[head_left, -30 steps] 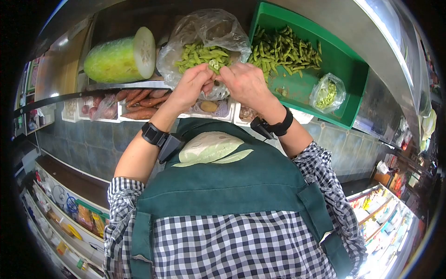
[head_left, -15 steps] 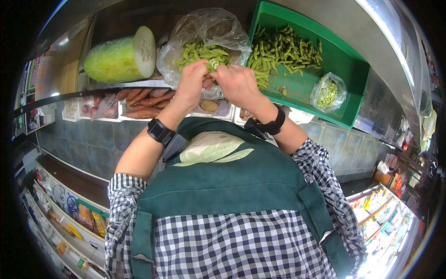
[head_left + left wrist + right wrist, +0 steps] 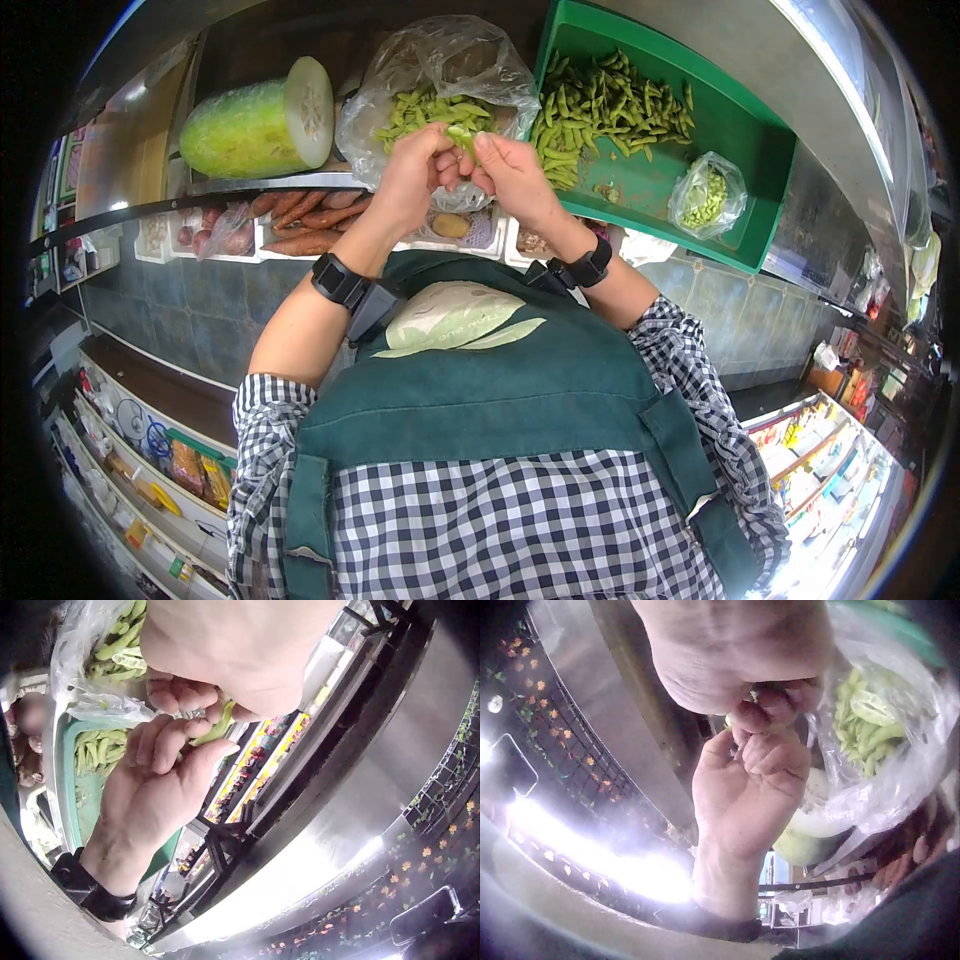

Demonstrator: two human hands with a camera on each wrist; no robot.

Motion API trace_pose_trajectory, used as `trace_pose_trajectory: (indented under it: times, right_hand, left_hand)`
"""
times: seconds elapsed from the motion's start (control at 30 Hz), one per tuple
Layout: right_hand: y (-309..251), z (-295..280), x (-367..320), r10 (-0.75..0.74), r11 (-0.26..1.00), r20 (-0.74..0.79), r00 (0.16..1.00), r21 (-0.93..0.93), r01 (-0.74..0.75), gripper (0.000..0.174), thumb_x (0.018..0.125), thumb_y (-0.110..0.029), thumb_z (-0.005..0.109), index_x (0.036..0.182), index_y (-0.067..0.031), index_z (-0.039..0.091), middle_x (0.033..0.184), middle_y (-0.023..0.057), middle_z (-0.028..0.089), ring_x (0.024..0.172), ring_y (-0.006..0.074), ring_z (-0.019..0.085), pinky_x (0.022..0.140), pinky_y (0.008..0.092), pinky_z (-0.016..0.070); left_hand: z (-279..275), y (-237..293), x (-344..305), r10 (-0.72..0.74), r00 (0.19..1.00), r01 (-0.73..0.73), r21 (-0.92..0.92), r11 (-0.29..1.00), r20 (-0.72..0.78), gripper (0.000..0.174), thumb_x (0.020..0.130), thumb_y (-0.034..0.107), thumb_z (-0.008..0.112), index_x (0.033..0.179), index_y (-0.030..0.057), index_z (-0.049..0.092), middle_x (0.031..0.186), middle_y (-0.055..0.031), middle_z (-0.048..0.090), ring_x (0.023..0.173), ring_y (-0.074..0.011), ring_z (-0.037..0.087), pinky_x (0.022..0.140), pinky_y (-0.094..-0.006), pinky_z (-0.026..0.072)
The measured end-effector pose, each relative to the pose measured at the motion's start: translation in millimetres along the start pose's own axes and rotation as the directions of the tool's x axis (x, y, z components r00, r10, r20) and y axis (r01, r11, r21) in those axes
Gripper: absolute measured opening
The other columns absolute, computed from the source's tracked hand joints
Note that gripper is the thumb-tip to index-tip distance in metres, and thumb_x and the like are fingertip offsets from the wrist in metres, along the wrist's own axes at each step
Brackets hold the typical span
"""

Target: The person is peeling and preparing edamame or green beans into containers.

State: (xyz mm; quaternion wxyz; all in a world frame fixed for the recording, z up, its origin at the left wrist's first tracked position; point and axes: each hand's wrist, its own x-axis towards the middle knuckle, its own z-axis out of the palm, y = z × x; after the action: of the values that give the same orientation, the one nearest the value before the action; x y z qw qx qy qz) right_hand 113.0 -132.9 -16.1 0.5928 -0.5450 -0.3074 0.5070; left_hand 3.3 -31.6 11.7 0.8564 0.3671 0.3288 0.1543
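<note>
In the head view both hands meet in front of a clear plastic bag that holds green edamame pods. My left hand pinches one end of a single edamame pod between thumb and fingers. From the other side my right hand grips the same pod, its thumb laid along it. The left wrist view shows the pod stretched between the fingertips of both hands; in the right wrist view the fingers mostly hide it.
To the right stands a green tray with a heap of edamame pods and a small plastic bag of shelled beans. A cut winter melon lies left. Below the counter edge are sweet potatoes and a potato.
My right hand has shifted slightly left and turned, so its thumb now shows on top of the pod. The pod is more exposed. My left hand has moved only a little.
</note>
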Motion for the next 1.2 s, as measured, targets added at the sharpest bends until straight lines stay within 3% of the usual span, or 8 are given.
trace_pose_trajectory:
  times: [0.07, 0.17, 0.33, 0.57, 0.63, 0.87, 0.97, 1.2]
  right_hand:
    - [-3.8, -2.1, -1.1, -0.009, 0.999, -0.018, 1.0, -0.052, 0.008, 0.038, 0.094, -0.034, 0.047, 0.075, -0.0026, 0.056, 0.055, -0.0003, 0.046, 0.053, 0.0071, 0.043, 0.048, 0.0229, 0.0347]
    - [-19.0, -4.6, 0.5, -0.14, 0.833, 0.032, 0.99, -0.536, 0.135, 0.031, 0.091, -0.033, 0.051, 0.081, -0.0049, 0.057, 0.053, 0.0048, 0.049, 0.049, 0.0137, 0.049, 0.046, 0.0301, 0.0372]
    - [-21.8, -5.4, 3.0, -0.386, 0.384, 0.149, 0.911, -0.871, 0.306, 0.026, 0.084, -0.033, 0.058, 0.088, -0.0078, 0.055, 0.058, 0.0123, 0.057, 0.055, 0.0314, 0.057, 0.049, 0.0404, 0.0408]
    - [-21.3, -1.4, 4.3, -0.221, 0.718, 0.141, 0.965, -0.647, 0.259, 0.026, 0.086, -0.032, 0.06, 0.084, -0.0064, 0.056, 0.054, 0.0031, 0.048, 0.048, 0.012, 0.047, 0.046, 0.0265, 0.0358]
    - [-14.3, -6.8, 10.5, 0.071, 0.993, 0.188, 0.98, -0.107, -0.052, 0.027, 0.089, -0.032, 0.056, 0.08, -0.0068, 0.056, 0.056, -0.0021, 0.05, 0.051, 0.0041, 0.044, 0.045, 0.0205, 0.0323]
    - [-9.3, -4.7, 9.6, 0.16, 0.974, 0.08, 0.984, -0.177, -0.144, 0.024, 0.093, -0.023, 0.048, 0.083, -0.0047, 0.059, 0.06, -0.0016, 0.052, 0.051, 0.004, 0.041, 0.047, 0.019, 0.0325]
    - [-3.6, -9.7, 7.7, 0.143, 0.976, 0.143, 0.979, 0.143, -0.164, 0.024, 0.094, -0.025, 0.048, 0.095, -0.0046, 0.06, 0.065, -0.0004, 0.055, 0.056, 0.0032, 0.044, 0.051, 0.0175, 0.0338]
    - [-1.0, -1.3, 5.4, 0.004, 0.975, 0.104, 0.995, -0.22, 0.019, 0.021, 0.092, -0.021, 0.051, 0.1, -0.0027, 0.059, 0.07, 0.0023, 0.06, 0.059, 0.009, 0.05, 0.055, 0.0221, 0.039]
  left_hand:
    - [-4.2, -1.3, 0.4, 0.026, 1.0, -0.027, 0.041, 0.999, 0.01, 0.009, 0.082, 0.011, 0.042, 0.075, 0.0057, 0.044, 0.058, -0.0007, 0.041, 0.048, -0.01, 0.034, 0.047, -0.0258, 0.0309]
    - [-11.3, -1.3, 1.9, 0.053, 0.999, -0.051, 0.192, 0.98, -0.006, 0.011, 0.082, 0.011, 0.044, 0.072, 0.006, 0.044, 0.057, 0.0, 0.04, 0.047, -0.0093, 0.034, 0.046, -0.0249, 0.0297]
    - [-19.8, 4.0, 3.1, 0.052, 0.998, -0.033, 0.414, 0.91, -0.034, 0.018, 0.081, 0.011, 0.046, 0.064, 0.006, 0.044, 0.054, 0.0003, 0.038, 0.042, -0.0084, 0.032, 0.04, -0.0238, 0.0258]
    - [-26.3, 8.9, 4.7, -0.043, 0.994, 0.005, 0.36, 0.933, 0.097, 0.016, 0.076, 0.01, 0.046, 0.061, 0.0033, 0.048, 0.05, 0.0005, 0.036, 0.038, -0.0086, 0.029, 0.037, -0.0247, 0.0224]
    - [-27.1, 11.8, 5.0, -0.111, 0.983, 0.064, 0.29, 0.955, 0.147, 0.015, 0.075, 0.009, 0.046, 0.062, 0.0028, 0.049, 0.05, 0.0004, 0.036, 0.038, -0.009, 0.029, 0.036, -0.0249, 0.0222]
    - [-20.1, 7.5, 0.6, -0.098, 0.995, 0.1, 0.261, 0.96, -0.022, 0.015, 0.075, 0.01, 0.046, 0.062, 0.0036, 0.045, 0.049, -0.0011, 0.035, 0.038, -0.0107, 0.03, 0.038, -0.0271, 0.0249]
    - [-29.5, 7.5, 6.3, -0.083, 0.994, 0.095, 0.173, 0.98, -0.077, 0.016, 0.075, 0.011, 0.047, 0.061, 0.0037, 0.045, 0.05, -0.0017, 0.036, 0.039, -0.0115, 0.031, 0.039, -0.0284, 0.0265]
    - [-36.0, 12.6, 7.6, -0.281, 0.96, 0.279, -0.092, 0.956, 0.001, 0.018, 0.078, 0.012, 0.046, 0.062, 0.0069, 0.041, 0.055, -0.0015, 0.038, 0.045, -0.0124, 0.034, 0.044, -0.0281, 0.0291]
